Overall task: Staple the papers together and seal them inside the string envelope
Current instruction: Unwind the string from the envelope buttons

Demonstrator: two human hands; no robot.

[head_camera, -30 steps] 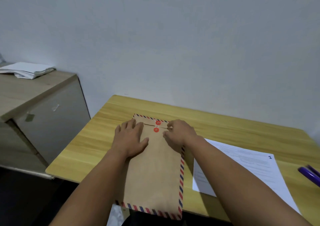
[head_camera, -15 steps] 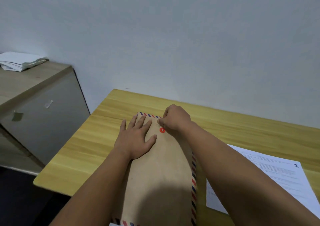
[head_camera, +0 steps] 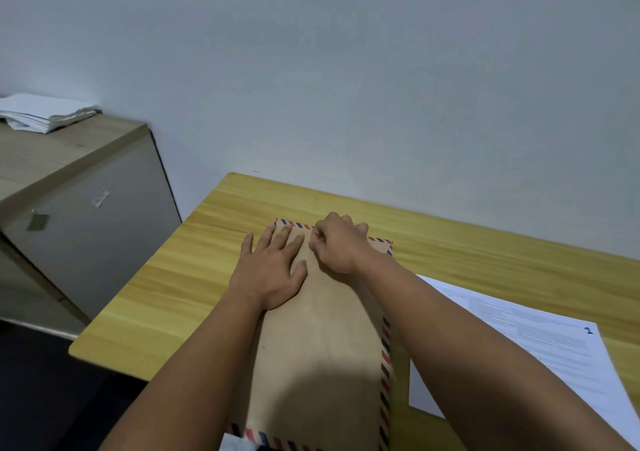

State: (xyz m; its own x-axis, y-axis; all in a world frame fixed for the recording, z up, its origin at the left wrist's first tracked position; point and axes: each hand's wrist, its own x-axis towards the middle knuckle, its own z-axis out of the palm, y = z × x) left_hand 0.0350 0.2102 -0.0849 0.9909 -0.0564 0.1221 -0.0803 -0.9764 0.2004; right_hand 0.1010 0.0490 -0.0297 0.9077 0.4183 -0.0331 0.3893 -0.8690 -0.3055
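A brown string envelope [head_camera: 322, 346] with a red and blue striped border lies lengthwise on the wooden table [head_camera: 194, 288], its flap end away from me. My left hand [head_camera: 272, 268] rests flat on its upper left part, fingers spread. My right hand [head_camera: 337, 244] sits curled over the flap end with fingertips pinched together; it hides the red closure discs and the string, so what it pinches cannot be seen. White printed papers [head_camera: 540, 343] marked with a "1" lie on the table to the right of the envelope.
A grey cabinet [head_camera: 86, 215] stands left of the table, with a stack of white papers [head_camera: 45, 111] on top. A plain wall runs behind the table. The table's left and near edges drop to a dark floor.
My right hand has moved up over the flap end and now covers the red discs that showed before. My left hand has stayed flat on the envelope. The view has shifted closer and to the left.
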